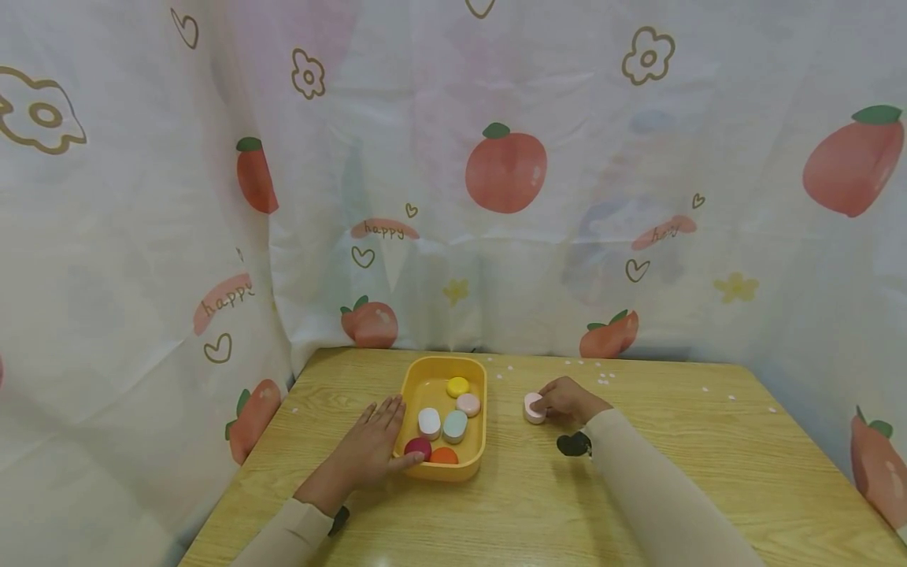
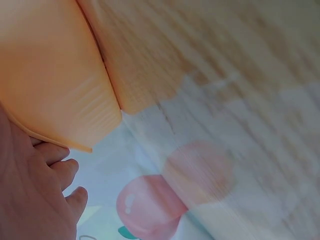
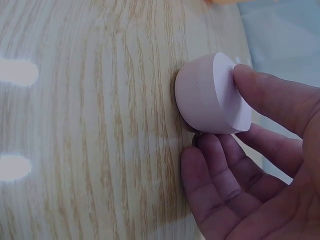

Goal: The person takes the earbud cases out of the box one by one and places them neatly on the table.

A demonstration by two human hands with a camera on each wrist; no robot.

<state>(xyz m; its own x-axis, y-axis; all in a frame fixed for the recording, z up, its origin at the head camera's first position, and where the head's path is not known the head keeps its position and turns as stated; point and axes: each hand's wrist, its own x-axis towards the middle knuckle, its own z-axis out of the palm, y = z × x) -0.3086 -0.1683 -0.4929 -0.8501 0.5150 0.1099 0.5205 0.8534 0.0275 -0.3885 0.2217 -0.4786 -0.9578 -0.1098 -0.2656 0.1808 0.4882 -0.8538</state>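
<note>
My right hand [image 1: 569, 400] pinches a small pale pink rounded block [image 3: 205, 95] on the wooden table, right of the yellow tray. In the right wrist view the thumb [image 3: 272, 97] lies on its flat face, and other fingers touch its side. My left hand [image 1: 364, 453] rests against the tray [image 1: 484, 425], fingers straight along the left rim and thumb over the near rim. In the left wrist view the fingertips show beside the tray's rim. Inside the tray are a yellow disc [image 1: 457, 387], a pink disc [image 1: 468, 405], a white oval piece [image 1: 428, 423] and a pale green one [image 1: 455, 426].
Dark red [image 1: 418, 449] and orange [image 1: 444, 455] round pieces lie at the tray's near end, partly hidden by the rim and left thumb. Small white bits [image 1: 604, 376] are scattered on the table's far part. A fruit-printed curtain [image 1: 425, 291] stands behind and at both sides.
</note>
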